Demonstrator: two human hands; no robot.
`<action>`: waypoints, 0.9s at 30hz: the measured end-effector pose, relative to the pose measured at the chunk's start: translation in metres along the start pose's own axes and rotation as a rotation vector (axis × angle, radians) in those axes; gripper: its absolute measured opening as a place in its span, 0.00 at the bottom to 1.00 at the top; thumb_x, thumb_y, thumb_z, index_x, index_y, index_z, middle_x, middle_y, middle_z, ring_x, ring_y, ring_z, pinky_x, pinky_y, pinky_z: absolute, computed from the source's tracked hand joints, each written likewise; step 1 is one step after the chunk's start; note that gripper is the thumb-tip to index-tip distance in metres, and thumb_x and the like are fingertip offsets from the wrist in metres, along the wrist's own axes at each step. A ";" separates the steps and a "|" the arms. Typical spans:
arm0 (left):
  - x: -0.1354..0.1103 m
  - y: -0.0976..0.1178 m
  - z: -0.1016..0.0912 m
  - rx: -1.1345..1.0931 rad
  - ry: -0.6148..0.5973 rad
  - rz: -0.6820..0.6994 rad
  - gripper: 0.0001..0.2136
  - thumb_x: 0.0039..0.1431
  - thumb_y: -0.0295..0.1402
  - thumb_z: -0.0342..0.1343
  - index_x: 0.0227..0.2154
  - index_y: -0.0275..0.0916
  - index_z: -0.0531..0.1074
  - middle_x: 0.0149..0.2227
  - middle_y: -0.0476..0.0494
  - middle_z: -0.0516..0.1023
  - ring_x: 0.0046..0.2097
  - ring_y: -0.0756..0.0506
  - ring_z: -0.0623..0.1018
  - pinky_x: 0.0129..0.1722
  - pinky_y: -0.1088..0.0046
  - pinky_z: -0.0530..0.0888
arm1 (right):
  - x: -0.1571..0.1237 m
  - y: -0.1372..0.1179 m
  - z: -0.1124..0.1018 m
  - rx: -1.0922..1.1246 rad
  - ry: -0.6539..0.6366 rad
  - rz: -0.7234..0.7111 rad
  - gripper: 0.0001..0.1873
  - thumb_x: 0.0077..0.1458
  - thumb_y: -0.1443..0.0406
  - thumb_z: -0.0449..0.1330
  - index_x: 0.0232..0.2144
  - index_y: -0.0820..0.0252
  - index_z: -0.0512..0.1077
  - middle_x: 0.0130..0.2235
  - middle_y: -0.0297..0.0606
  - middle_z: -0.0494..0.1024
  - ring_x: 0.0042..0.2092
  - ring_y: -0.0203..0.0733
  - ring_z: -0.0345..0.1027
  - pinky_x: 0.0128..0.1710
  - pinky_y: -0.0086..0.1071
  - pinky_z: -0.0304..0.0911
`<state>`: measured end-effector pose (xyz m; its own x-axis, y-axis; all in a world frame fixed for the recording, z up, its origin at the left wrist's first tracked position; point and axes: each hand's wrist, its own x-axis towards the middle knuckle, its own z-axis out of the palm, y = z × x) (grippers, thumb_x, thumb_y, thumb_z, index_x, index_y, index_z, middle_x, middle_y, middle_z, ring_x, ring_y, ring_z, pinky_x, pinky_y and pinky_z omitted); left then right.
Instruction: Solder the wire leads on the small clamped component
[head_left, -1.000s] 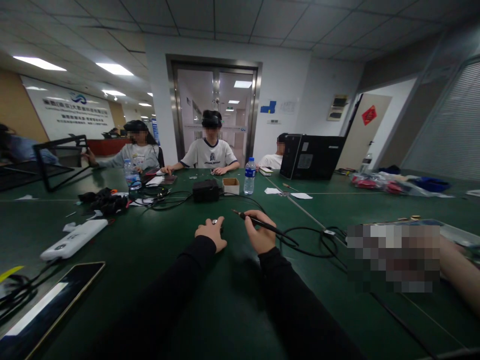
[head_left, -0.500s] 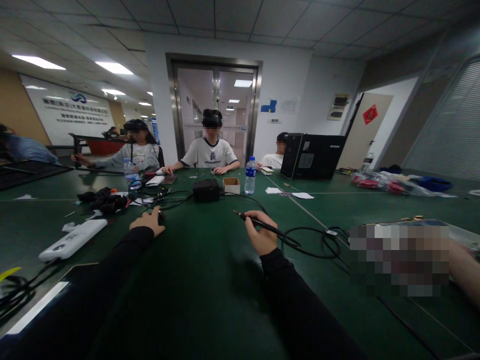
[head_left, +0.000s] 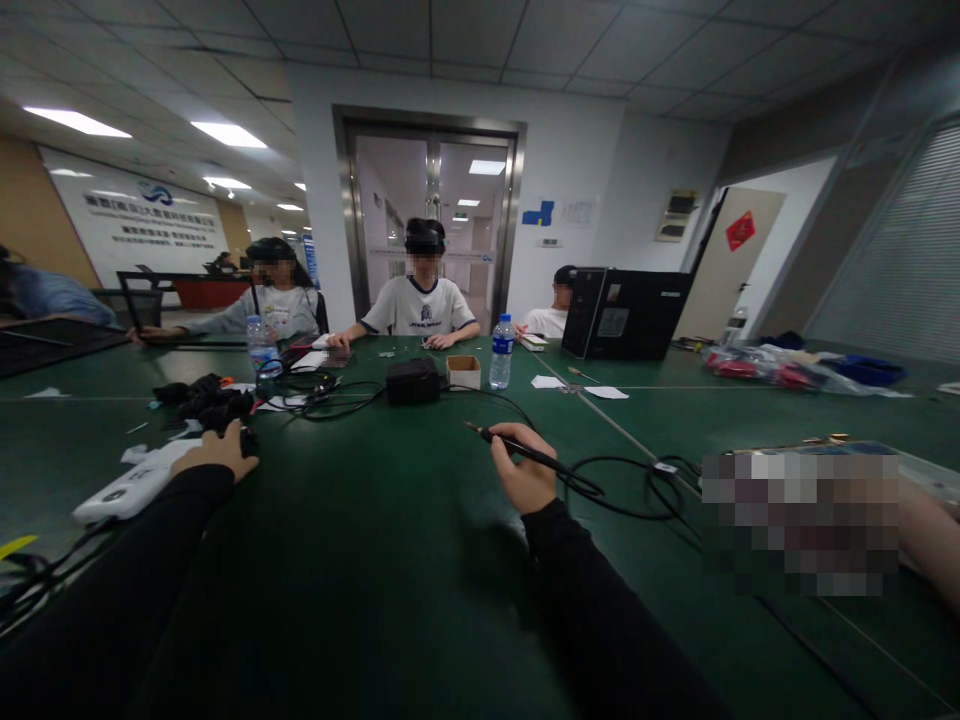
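My right hand [head_left: 526, 472] rests on the green table [head_left: 390, 520] and grips a black pen-like soldering iron [head_left: 517, 448]. Its tip points up and left, and its cable [head_left: 630, 490] loops off to the right. My left hand [head_left: 217, 452] is stretched far to the left with its fingers curled round a small dark item that I cannot make out. It sits between a white device [head_left: 131, 482] and a pile of black parts [head_left: 206, 400].
A black box [head_left: 412, 381], a small cardboard box [head_left: 463, 372] and a water bottle [head_left: 499, 352] stand mid-table, with tangled cables [head_left: 330, 398] nearby. Three people sit across the table beside an open laptop [head_left: 622, 313]. Another person's arm [head_left: 930, 545] lies at the right edge.
My left hand has slid from beside my right hand far to the left, up to the white device, carrying the small item. My right hand and the iron have stayed put.
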<state>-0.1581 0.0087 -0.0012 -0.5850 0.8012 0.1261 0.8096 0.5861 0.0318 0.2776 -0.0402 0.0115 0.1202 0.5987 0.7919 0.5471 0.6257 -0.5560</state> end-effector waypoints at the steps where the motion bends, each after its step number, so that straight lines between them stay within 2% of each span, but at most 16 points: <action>1: 0.001 -0.002 0.000 0.009 -0.005 0.003 0.26 0.61 0.43 0.46 0.61 0.45 0.53 0.59 0.33 0.64 0.50 0.34 0.72 0.42 0.62 0.65 | 0.000 0.000 0.000 -0.001 0.000 -0.002 0.07 0.52 0.66 0.55 0.29 0.58 0.74 0.31 0.38 0.78 0.33 0.42 0.72 0.35 0.34 0.69; 9: 0.014 -0.021 0.008 0.036 -0.029 0.043 0.24 0.63 0.42 0.41 0.60 0.41 0.50 0.61 0.27 0.60 0.53 0.32 0.69 0.43 0.61 0.64 | 0.001 -0.001 0.000 0.014 0.005 -0.002 0.07 0.51 0.66 0.55 0.29 0.58 0.74 0.31 0.38 0.78 0.33 0.42 0.72 0.36 0.35 0.68; 19: 0.017 -0.022 0.006 0.055 -0.060 0.047 0.25 0.63 0.43 0.39 0.61 0.41 0.48 0.63 0.28 0.58 0.54 0.30 0.69 0.45 0.56 0.66 | 0.000 0.001 0.001 0.020 -0.009 -0.005 0.07 0.51 0.66 0.55 0.30 0.58 0.74 0.31 0.38 0.78 0.34 0.42 0.73 0.36 0.34 0.69; 24: 0.033 -0.030 0.011 0.105 -0.095 0.109 0.25 0.63 0.42 0.41 0.60 0.40 0.50 0.61 0.29 0.60 0.56 0.36 0.68 0.48 0.64 0.64 | 0.000 0.001 0.002 0.015 0.001 -0.022 0.07 0.51 0.67 0.56 0.29 0.59 0.74 0.31 0.38 0.78 0.33 0.42 0.72 0.36 0.34 0.68; 27: 0.037 -0.024 0.009 0.099 -0.127 0.104 0.25 0.62 0.41 0.46 0.60 0.39 0.51 0.59 0.31 0.63 0.55 0.38 0.69 0.48 0.68 0.65 | 0.000 0.000 0.002 0.010 -0.003 -0.027 0.07 0.52 0.67 0.56 0.29 0.58 0.74 0.31 0.38 0.78 0.33 0.42 0.72 0.36 0.34 0.69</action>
<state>-0.1995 0.0251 -0.0067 -0.5052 0.8630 -0.0029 0.8608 0.5037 -0.0731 0.2762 -0.0394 0.0115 0.1033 0.5829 0.8060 0.5419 0.6465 -0.5370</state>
